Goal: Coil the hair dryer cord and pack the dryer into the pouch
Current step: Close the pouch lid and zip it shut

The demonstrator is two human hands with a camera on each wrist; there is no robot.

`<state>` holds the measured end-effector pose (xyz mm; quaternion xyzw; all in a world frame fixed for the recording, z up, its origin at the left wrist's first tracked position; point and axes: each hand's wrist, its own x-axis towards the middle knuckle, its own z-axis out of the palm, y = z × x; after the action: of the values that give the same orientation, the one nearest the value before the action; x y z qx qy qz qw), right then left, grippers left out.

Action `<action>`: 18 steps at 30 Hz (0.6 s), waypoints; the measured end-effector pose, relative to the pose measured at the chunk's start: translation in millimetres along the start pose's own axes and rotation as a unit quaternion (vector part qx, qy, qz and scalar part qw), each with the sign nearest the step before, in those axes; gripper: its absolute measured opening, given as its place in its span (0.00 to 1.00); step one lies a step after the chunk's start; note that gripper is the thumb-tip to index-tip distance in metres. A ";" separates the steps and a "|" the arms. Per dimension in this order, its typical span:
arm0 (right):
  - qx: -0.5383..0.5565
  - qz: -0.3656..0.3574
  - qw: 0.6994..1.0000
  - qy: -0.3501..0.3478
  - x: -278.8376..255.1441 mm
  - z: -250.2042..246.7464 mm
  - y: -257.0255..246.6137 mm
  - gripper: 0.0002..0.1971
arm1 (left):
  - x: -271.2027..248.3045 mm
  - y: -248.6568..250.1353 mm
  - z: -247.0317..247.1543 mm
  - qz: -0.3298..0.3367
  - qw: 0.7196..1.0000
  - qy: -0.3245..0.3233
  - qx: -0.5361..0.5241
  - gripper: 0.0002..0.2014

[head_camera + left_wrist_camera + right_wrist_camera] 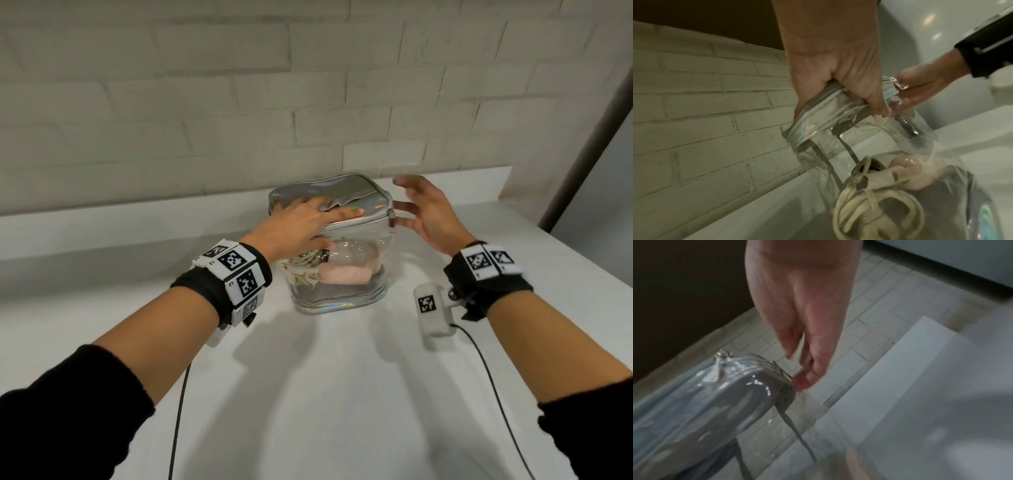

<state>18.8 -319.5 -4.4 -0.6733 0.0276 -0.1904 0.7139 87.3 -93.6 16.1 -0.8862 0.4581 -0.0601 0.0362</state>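
Dryer (346, 274) lengthwise across upright pouch (356, 236)

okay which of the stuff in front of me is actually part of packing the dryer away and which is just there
Part of the job:
pouch, clear-sided with a silver lid
pink hair dryer inside it
coiled cord inside it
zipper pull
left hand holding the lid edge
right hand open beside the pull

Just there:
white counter
brick wall
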 end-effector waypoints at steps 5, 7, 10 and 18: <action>-0.212 0.036 0.972 -0.094 23.8 -1.0 -17.9 0.14 | -1.8 7.1 -1.3 -0.033 0.999 0.018 -0.010 0.33; -0.249 0.047 0.963 -0.094 23.2 -5.1 -22.3 0.12 | -1.2 8.5 -2.7 -0.040 0.999 0.020 -0.019 0.33; -0.337 0.041 0.936 -0.090 16.3 -1.7 -23.9 0.08 | -0.5 10.4 -4.2 -0.048 0.998 0.020 -0.025 0.33; -0.434 -0.064 0.896 -0.066 -5.2 -8.1 -26.1 0.10 | -4.5 18.9 -3.6 -0.067 0.997 0.020 -0.033 0.30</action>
<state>5.5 -326.1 19.0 -0.9276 0.0172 -0.1594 0.3375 68.9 -100.9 17.0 -0.9143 0.3998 -0.0651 -0.0067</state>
